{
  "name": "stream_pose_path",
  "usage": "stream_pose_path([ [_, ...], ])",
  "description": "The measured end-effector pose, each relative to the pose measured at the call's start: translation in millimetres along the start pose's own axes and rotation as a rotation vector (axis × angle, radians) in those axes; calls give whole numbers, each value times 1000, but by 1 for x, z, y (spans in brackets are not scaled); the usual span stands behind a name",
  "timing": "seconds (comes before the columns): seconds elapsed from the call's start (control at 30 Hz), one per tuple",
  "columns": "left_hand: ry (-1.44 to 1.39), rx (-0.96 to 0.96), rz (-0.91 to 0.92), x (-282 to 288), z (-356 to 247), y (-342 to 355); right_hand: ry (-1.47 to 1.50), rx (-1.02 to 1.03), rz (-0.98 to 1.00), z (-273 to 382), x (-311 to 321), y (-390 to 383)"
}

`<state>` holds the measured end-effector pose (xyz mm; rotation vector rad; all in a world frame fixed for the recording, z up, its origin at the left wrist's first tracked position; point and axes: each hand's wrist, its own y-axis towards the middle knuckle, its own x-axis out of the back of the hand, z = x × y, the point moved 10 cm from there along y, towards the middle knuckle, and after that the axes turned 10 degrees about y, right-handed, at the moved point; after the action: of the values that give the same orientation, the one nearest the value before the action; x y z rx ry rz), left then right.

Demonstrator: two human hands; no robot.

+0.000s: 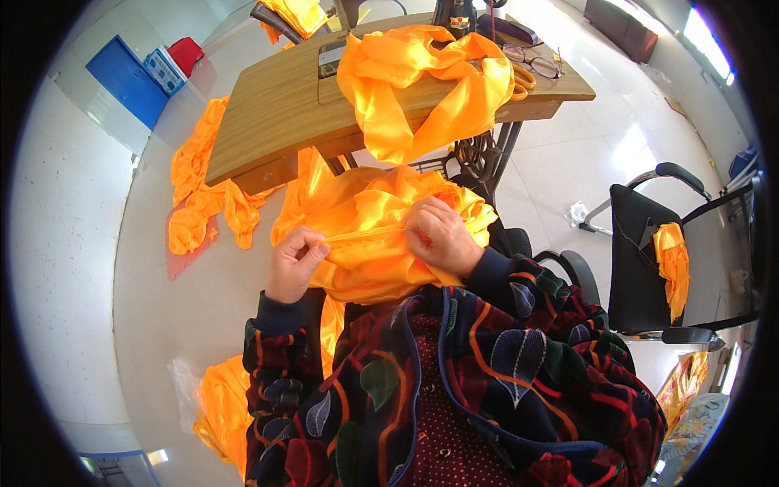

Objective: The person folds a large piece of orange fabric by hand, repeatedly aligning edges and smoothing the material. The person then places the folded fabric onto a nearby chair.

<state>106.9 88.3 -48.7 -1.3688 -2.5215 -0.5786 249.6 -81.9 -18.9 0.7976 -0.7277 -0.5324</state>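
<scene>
Shiny orange satin fabric (pixel 365 272) lies bunched across my lap. My left hand (pixel 294 264) pinches one end of its folded edge between thumb and fingers. At the other end of that edge, my right hand (pixel 441 234) is closed on the cloth, knuckles up. Between the two hands the edge runs in a nearly straight, narrow band. Whatever sits inside the right fingers is hidden. Beyond my hands, another orange satin piece (pixel 381 97) lies in a loop on the wooden sewing table (pixel 276 105) and hangs over its front edge.
Eyeglasses (pixel 542 65) and scissors (pixel 522 84) lie at the table's right, near a dark sewing machine (pixel 456 18). Orange cloth (pixel 195 166) is heaped on the floor at left. A black office chair (pixel 637 268) holding orange fabric (pixel 672 268) stands at right.
</scene>
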Motion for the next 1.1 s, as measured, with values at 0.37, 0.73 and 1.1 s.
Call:
stream_pose_path([
  [0.37, 208, -96, -45, 6, -2, 2, 72, -157, -7, -10, 3, -2],
  [0.73, 689, -268, -172, -77, -91, -8, 69, -120, -4, -2, 2, 4],
  [1.1, 452, -160, -77, -96, -42, 19, 191, -269, -44, -27, 33, -5],
])
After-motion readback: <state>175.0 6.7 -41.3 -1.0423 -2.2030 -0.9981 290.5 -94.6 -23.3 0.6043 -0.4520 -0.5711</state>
